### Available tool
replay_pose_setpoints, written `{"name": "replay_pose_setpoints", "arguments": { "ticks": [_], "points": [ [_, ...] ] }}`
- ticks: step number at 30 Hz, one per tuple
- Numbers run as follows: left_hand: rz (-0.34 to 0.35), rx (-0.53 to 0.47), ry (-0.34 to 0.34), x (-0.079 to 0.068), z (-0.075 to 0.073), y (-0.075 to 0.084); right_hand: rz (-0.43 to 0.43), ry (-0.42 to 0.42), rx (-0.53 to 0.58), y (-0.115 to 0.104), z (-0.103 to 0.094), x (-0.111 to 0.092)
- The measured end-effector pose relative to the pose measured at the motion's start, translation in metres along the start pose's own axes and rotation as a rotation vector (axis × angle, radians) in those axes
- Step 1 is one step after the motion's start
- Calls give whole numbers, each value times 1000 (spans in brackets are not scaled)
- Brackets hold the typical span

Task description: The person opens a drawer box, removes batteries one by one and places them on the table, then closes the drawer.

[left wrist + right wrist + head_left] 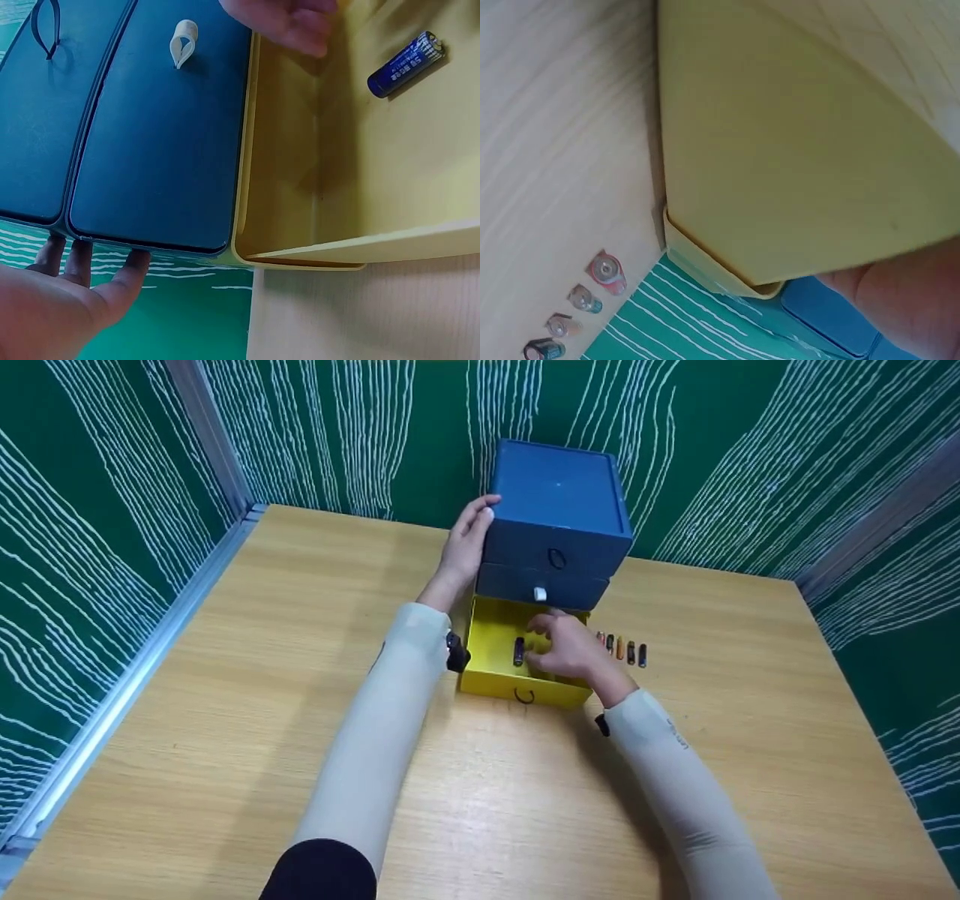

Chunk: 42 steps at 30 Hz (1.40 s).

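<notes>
My left hand [466, 544] rests against the left side of a blue drawer box [559, 484], its fingers [124, 289] touching that side in the left wrist view. The bottom yellow drawer [525, 690] is pulled out. A dark blue battery [519, 651], also plain in the left wrist view as a labelled battery [401, 67], lies on its floor. Just right of this battery my right hand [570, 646] reaches over the drawer, fingers loosely bent and apart from it. Nothing shows between those fingers. The right wrist view shows mostly the drawer's yellow outer wall [795, 150].
Several batteries [631, 652] stand in a row on the wooden table [750, 720], right of the drawer. Two blue drawers above are closed, one with a white pull tab [540, 594], one with a dark loop [556, 559]. A green, white-striped wall [435, 442] is behind.
</notes>
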State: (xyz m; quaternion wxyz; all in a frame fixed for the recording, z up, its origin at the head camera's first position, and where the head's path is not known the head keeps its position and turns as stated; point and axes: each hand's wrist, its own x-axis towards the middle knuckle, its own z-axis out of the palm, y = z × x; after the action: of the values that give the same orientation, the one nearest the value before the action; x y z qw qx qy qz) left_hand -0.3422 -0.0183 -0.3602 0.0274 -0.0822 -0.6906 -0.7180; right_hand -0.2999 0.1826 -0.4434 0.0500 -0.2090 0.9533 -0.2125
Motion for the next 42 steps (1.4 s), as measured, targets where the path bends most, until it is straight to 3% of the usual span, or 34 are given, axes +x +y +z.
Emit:
{"name": "replay_pose_setpoints", "arguments": {
  "ticks": [13, 22, 31, 42],
  "points": [
    [20, 3, 1, 0, 0, 0, -7, -21, -35, 0, 13, 7],
    [6, -2, -5, 1, 0, 0, -57, 25, -92, 3, 19, 10],
    [-5, -2, -9, -1, -2, -2, -24, -2, -164, 3, 25, 14],
    [1, -35, -16, 1, -2, -2, -54, 38, -233, 3, 27, 15]
  ]
}}
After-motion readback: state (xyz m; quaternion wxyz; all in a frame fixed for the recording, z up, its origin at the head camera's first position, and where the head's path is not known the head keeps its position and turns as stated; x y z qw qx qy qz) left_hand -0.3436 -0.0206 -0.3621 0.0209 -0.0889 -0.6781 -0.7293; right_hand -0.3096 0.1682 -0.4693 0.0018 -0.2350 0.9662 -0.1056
